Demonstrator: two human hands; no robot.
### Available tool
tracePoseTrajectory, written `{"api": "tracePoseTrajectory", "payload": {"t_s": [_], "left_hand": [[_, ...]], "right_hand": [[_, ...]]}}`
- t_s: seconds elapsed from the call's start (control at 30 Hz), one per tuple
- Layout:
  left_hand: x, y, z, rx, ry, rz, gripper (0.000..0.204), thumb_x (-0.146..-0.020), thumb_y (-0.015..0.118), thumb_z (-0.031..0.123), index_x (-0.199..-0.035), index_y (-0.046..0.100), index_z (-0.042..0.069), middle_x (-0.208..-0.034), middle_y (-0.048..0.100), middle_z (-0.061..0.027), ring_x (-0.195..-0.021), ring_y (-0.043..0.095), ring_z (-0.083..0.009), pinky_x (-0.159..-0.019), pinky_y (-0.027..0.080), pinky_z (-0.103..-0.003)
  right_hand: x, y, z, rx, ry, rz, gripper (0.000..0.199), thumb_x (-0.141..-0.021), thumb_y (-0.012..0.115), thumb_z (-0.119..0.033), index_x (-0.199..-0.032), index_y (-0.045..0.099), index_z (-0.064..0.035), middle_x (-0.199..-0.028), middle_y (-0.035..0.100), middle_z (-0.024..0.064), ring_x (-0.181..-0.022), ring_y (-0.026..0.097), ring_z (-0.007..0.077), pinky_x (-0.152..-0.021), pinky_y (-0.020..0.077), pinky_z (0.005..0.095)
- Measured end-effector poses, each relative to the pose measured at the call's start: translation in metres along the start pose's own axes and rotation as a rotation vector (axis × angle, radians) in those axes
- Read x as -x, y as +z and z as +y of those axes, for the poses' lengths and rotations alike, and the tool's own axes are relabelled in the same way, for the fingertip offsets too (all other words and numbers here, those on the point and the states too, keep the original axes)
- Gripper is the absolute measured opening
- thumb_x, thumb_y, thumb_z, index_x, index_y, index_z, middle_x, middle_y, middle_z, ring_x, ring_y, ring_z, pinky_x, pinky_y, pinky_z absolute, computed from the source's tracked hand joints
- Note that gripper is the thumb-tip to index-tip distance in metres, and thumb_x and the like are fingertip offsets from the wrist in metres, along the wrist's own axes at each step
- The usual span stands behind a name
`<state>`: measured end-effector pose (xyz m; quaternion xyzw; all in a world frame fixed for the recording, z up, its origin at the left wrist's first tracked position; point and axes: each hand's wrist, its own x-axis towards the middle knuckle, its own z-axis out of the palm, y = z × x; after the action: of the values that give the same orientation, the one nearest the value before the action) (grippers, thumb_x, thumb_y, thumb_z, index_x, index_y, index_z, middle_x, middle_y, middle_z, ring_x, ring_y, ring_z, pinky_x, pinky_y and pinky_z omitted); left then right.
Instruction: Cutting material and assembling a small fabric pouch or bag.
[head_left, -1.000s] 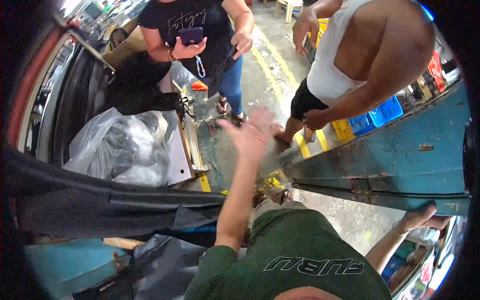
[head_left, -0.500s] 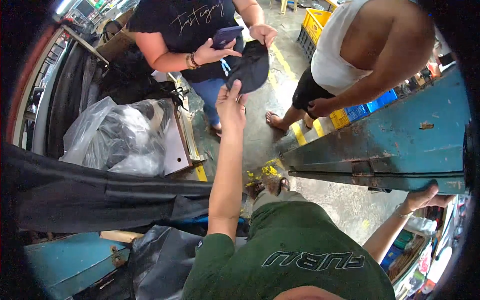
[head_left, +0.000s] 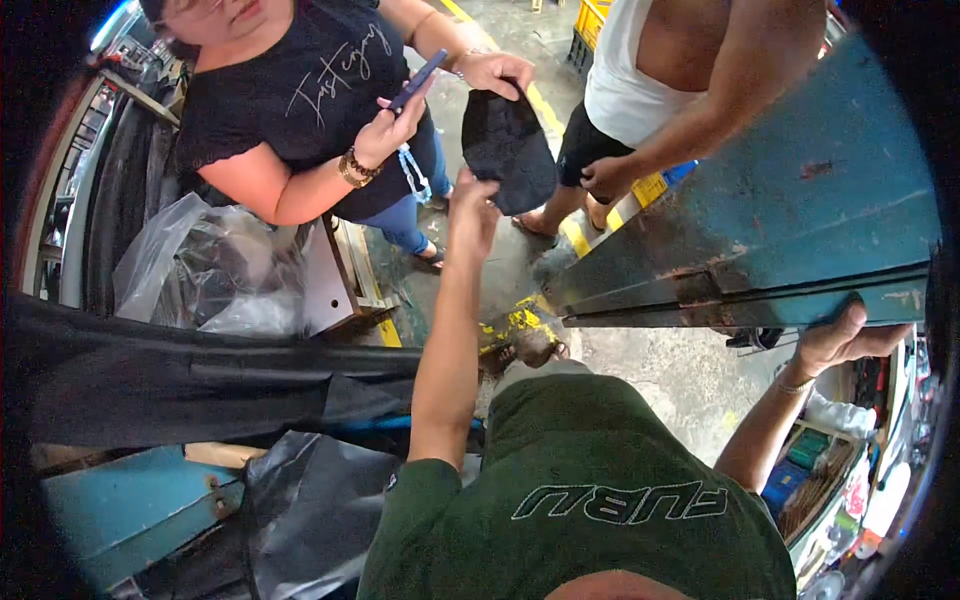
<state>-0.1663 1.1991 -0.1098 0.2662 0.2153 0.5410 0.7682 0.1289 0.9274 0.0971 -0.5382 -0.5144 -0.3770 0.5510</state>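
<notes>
- Touching the lower left border of a black cloth piece (head_left: 512, 150): left hand (head_left: 471, 220), fingers bent and narrow; from where I stand, I cannot tell whether they pinch the edge or merely press it.
- Right hand (head_left: 838, 342), thumb parted from the fingers, laid over the edge of a blue-green tabletop (head_left: 790, 235); no loose item in it.
- Black cloth piece: one, flattish, rounded in outline, raised above the floor (head_left: 650, 385) between the left hand and a facing person's hand (head_left: 497, 72), which holds its upper end.
- Handling, in my judgement: light, soft, apt to fold, hardly fragile, not very slippery. Best taken by the border, thumb on one face and fingers on the other; two opposite ends would spread it flat.
- Phone (head_left: 418, 82), dark, in that person's other hand (head_left: 388, 132); black top (head_left: 310, 110).
- White sleeveless top (head_left: 630, 85), on a second person beyond the tabletop.
- Clear plastic bag (head_left: 235, 285), bulky, at left, beside a white-faced board (head_left: 323, 285).
- Black sheeting (head_left: 190, 375), draped, nearer at left.
</notes>
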Motion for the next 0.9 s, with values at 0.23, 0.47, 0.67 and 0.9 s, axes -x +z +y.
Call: {"api": "tracePoseTrajectory", "payload": {"t_s": [0.23, 0.47, 0.67, 0.9], "left_hand": [[-0.004, 0.017, -0.002, -0.122, 0.035, 0.099, 0.013, -0.097, 0.069, 0.016, -0.105, 0.066, 0.007, -0.105, 0.074, -0.0058, -0.088, 0.073, -0.0202, -0.074, 0.061, -0.035], [0.012, 0.023, -0.045, -0.155, 0.05, 0.106, 0.017, -0.09, 0.076, 0.006, -0.105, 0.069, 0.004, -0.108, 0.073, -0.009, -0.094, 0.072, -0.0197, -0.084, 0.06, -0.035], [0.026, 0.024, -0.061, -0.178, -0.041, -0.016, 0.037, -0.087, 0.076, -0.001, -0.121, 0.066, 0.01, -0.118, 0.071, -0.0043, -0.102, 0.07, -0.0179, -0.089, 0.059, -0.034], [0.049, 0.011, -0.055, -0.172, -0.011, -0.16, 0.045, -0.089, 0.074, -0.002, -0.13, 0.061, 0.008, -0.125, 0.068, -0.0068, -0.11, 0.067, -0.0192, -0.094, 0.058, -0.038]], "right_hand": [[0.001, 0.003, 0.0, -0.078, 0.086, 0.03, 0.087, -0.096, 0.064, -0.038, -0.16, 0.01, -0.0158, -0.162, 0.023, 0.0186, -0.141, 0.035, 0.035, -0.115, 0.0359, 0.0539], [0.007, 0.001, 0.004, -0.059, 0.105, 0.004, 0.083, -0.098, 0.056, -0.026, -0.161, 0.002, -0.0154, -0.162, 0.022, 0.0197, -0.141, 0.036, 0.0358, -0.116, 0.035, 0.0526], [0.015, -0.014, 0.0, 0.03, 0.161, 0.023, 0.062, -0.098, 0.056, -0.01, -0.15, 0.023, -0.0047, -0.14, 0.048, 0.0149, -0.123, 0.049, 0.0221, -0.107, 0.0408, 0.0379], [0.085, -0.041, -0.099, 0.001, 0.142, -0.335, 0.029, -0.098, 0.058, -0.012, -0.123, 0.055, 0.0019, -0.111, 0.067, 0.0184, -0.108, 0.063, 0.0286, -0.092, 0.0512, 0.0412]]}}
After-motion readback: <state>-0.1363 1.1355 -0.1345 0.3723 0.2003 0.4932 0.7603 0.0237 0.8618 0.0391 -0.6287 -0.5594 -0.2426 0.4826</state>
